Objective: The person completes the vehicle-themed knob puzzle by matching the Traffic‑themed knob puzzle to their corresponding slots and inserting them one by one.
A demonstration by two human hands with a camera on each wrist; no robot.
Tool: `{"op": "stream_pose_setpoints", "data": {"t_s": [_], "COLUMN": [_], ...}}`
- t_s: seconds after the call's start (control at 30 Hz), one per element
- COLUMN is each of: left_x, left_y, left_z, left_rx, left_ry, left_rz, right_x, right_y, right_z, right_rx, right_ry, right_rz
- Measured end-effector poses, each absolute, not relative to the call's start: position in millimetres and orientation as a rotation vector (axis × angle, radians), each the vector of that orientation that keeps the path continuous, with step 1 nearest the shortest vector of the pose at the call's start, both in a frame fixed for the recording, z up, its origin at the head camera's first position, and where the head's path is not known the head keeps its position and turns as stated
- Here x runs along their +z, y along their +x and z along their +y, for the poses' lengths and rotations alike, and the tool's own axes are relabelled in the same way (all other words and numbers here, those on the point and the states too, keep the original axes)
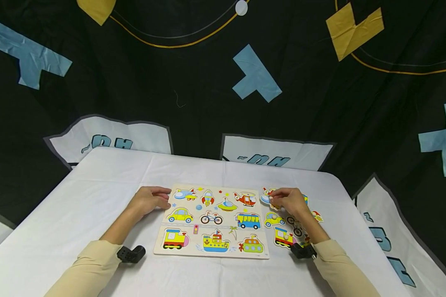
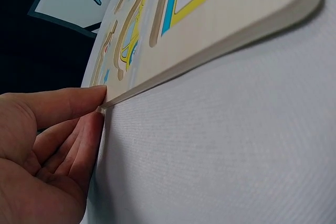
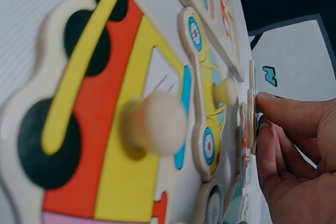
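Note:
A wooden puzzle board (image 1: 215, 226) with printed vehicles in shallow recesses lies flat on the white table. My left hand (image 1: 148, 201) holds its left edge; in the left wrist view the thumb (image 2: 73, 100) touches the top rim, the other fingers just below. To the right of the board, my right hand (image 1: 290, 201) pinches a light-blue puzzle piece (image 1: 265, 199), seen edge-on in the right wrist view and partly hidden by the fingers. Near that hand lie a yellow car piece (image 1: 273, 219), a train piece (image 1: 282, 237) with a round wooden knob (image 3: 163, 124), and a bicycle piece (image 1: 296, 229).
Several more pieces lie around the right hand, among them a red-and-yellow one (image 1: 317, 216), some partly covered by the hand and forearm. A white cloth covers the table (image 1: 115, 177). Behind it hangs a black curtain (image 1: 193, 103) with blue and gold patches.

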State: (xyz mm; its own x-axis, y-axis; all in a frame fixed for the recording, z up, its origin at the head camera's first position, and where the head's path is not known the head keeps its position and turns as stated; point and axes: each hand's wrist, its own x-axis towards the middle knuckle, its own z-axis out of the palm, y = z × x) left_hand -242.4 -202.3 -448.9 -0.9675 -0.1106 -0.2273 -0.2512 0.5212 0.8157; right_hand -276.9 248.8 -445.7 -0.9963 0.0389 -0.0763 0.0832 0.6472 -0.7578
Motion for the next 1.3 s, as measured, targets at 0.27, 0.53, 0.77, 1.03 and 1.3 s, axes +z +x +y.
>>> {"op": "stream_pose_setpoints", "data": {"t_s": [0.27,0.53,0.77,1.03,1.3], "left_x": [-449,-451,-450,-451,-451], "left_y": [-242,-242,-243,-243,-244], "left_z": [-203,-204,-202,-203,-203], "left_rx": [1.438,1.446,1.433,1.432,1.429], "left_ry": [-0.310,-0.310,-0.319,-0.310,-0.302], "left_rz": [2.607,2.598,2.610,2.622,2.621], "right_x": [-437,-432,-428,-422,-421], "right_y": [-280,-287,-290,-291,-296], "right_z": [240,230,220,199,175], "right_rx": [-1.305,-1.326,-1.373,-1.366,-1.399], "right_ry": [0.060,-0.013,-0.046,-0.093,-0.144], "right_rz": [2.801,2.819,2.786,2.777,2.736]}}
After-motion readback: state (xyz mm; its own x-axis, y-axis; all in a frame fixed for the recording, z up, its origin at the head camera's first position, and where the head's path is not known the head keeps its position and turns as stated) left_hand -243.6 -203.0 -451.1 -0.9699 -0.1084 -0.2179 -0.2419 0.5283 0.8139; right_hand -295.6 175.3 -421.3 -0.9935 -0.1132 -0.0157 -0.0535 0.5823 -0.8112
